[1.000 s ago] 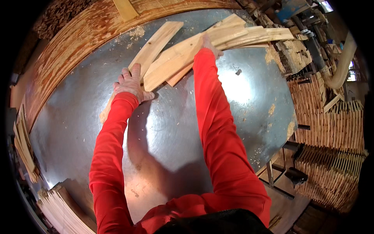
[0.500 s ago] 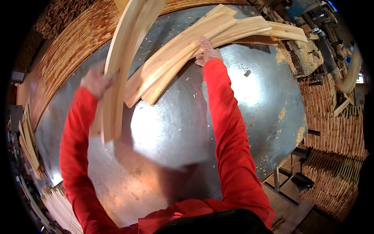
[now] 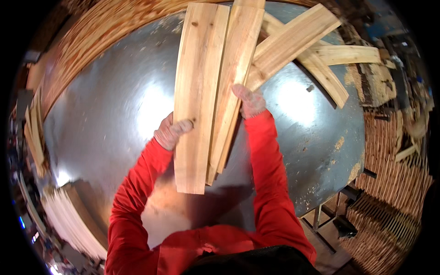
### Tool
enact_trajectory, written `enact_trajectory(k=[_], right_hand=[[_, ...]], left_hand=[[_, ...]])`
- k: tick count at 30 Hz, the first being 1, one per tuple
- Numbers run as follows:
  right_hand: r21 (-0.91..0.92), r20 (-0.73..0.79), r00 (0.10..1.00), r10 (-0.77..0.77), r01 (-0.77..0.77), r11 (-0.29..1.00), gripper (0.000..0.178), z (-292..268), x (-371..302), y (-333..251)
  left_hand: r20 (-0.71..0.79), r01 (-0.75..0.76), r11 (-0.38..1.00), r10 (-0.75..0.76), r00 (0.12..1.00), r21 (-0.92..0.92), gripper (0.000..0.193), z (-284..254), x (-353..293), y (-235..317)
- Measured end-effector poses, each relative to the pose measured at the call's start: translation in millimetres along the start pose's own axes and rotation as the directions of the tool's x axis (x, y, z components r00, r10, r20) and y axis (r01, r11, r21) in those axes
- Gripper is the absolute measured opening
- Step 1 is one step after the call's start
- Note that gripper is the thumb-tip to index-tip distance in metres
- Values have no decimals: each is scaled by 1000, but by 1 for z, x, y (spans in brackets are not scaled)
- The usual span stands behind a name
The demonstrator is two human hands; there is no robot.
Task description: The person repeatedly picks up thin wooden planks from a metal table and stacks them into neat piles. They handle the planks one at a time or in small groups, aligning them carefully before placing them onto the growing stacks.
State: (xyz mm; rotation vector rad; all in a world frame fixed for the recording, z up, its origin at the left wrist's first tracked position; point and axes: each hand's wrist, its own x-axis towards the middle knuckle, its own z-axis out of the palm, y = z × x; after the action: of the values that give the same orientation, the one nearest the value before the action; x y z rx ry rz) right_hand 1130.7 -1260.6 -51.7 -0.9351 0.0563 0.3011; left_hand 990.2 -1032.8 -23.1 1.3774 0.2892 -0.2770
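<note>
My gloved left hand (image 3: 172, 131) grips the left edge of a pale wooden board (image 3: 197, 96), its thumb over the top face. Against that board's right side lie more wooden boards (image 3: 238, 59), fanned slightly, with lower ones peeking out at the near end. My gloved right hand (image 3: 250, 101) holds their right edge, thumb on top and fingers hidden beneath. To the right, another board (image 3: 293, 43) slants away toward the far right, crossing over a further board (image 3: 327, 78) that points the other way.
The boards are over a grey metal table (image 3: 119, 105) with scattered shavings. Long brown-streaked wood (image 3: 105, 32) curves along the far left edge. Stacked slats (image 3: 382, 151) stand right of the table, a pale stack (image 3: 73, 220) at the lower left. One short board (image 3: 350, 54) lies far right.
My left hand has brought its board from the left to beside the others. My right hand has drawn several boards nearer and turned them more upright in view. The boards at right have spread apart.
</note>
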Motion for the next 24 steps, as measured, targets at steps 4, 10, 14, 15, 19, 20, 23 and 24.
enact_trajectory(k=[4,10,14,15,19,20,23,24], right_hand=[[-637,-29,992,121,-112,763,67,51,-73,-47],[-930,84,952,295,181,-321,99,110,-138,-3],[-990,-77,922,380,-25,-140,111,131,-195,22],[-991,-96,916,390,-50,-127,110,126,-202,23],[-982,-113,922,369,-48,-182,113,107,-238,26],[-970,-124,925,359,-36,-242,115,113,-255,19],[-945,-180,913,367,-57,-322,122,108,-295,21],[-952,-193,915,354,-86,-294,123,103,-300,23]], left_hand=[[-467,4,983,-90,880,-182,35,29,-119,-25],[-749,484,841,-157,644,240,53,41,-187,-11],[-702,453,875,-212,679,174,54,33,-195,-28],[-684,441,883,-221,695,163,54,32,-197,-33],[-689,250,967,-149,709,48,45,44,-202,-61],[-720,239,970,-130,682,51,46,56,-205,-62],[-738,73,997,-56,673,-9,53,76,-221,-73],[-656,111,992,-119,745,-54,53,68,-226,-79]])
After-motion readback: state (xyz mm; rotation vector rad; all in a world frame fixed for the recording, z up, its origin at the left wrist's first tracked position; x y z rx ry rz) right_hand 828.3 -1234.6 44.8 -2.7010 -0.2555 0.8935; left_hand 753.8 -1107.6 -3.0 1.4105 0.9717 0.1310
